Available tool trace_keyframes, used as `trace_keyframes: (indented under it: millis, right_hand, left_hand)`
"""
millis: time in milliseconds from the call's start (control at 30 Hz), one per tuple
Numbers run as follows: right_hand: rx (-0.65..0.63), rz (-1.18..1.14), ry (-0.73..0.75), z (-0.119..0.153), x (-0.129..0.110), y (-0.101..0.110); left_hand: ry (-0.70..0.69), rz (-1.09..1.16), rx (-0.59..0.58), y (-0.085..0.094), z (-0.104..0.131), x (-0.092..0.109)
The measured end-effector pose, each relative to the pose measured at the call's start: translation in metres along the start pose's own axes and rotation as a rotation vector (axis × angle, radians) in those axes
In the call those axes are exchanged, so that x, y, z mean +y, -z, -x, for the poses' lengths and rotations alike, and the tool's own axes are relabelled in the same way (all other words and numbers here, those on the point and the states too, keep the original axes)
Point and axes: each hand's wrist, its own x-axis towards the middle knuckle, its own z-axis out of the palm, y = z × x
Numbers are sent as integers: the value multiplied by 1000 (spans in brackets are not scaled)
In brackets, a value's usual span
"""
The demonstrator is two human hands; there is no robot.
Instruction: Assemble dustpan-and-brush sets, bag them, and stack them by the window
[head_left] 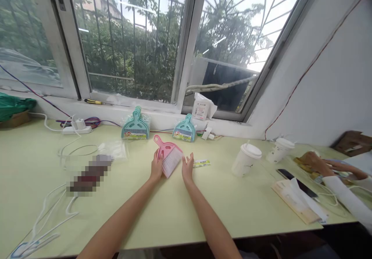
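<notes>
A pink dustpan with a white-bristled brush (pixel 171 158) is tilted upright near the middle of the table. My left hand (pixel 157 166) grips its left edge. Just off its right side, my right hand (pixel 187 167) has its fingers apart and holds nothing. A yellow-green label strip (pixel 202 163) lies on the table right of my right hand. Behind stand a teal dustpan and brush stack (pixel 135 125) with a label, and to its right another teal dustpan set (pixel 184 129), also labelled.
Two lidded white cups (pixel 247 159) (pixel 280 150) stand to the right, with a phone (pixel 297 182) and tissue pack (pixel 296 201) nearby. Another person's hands (pixel 315 164) are at the far right. Cables, a power strip (pixel 77 129) and clear bags (pixel 114 150) lie left.
</notes>
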Motion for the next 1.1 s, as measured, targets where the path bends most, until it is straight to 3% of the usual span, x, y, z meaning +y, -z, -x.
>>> trace_keyframes:
  millis: [33, 100, 200, 333, 567, 733, 867, 1100]
  right_hand:
    - [35, 96, 107, 1, -6, 1]
    - [-49, 240, 264, 7, -18, -1]
    - [-176, 290, 341, 18, -31, -8]
    - [-6, 335, 358, 20, -37, -10]
    - [-49, 368, 410, -9, -46, 14]
    - [-72, 282, 314, -15, -42, 21]
    - [-92, 267, 250, -12, -38, 19]
    - [-49, 323, 254, -11, -40, 14]
  left_hand:
    - [-45, -77, -3, 2, 5, 2]
    - [-132, -199, -52, 3, 16, 6]
    - [-320, -317, -176, -1, 29, 12]
    - [-478, -365, -296, -4, 31, 14]
    - [-390, -263, -421, 11, 14, 23]
    - [-278, -128, -465, 4, 13, 28]
    - [-235, 10, -430, 0, 11, 25]
    - [-260, -149, -402, 2, 13, 27]
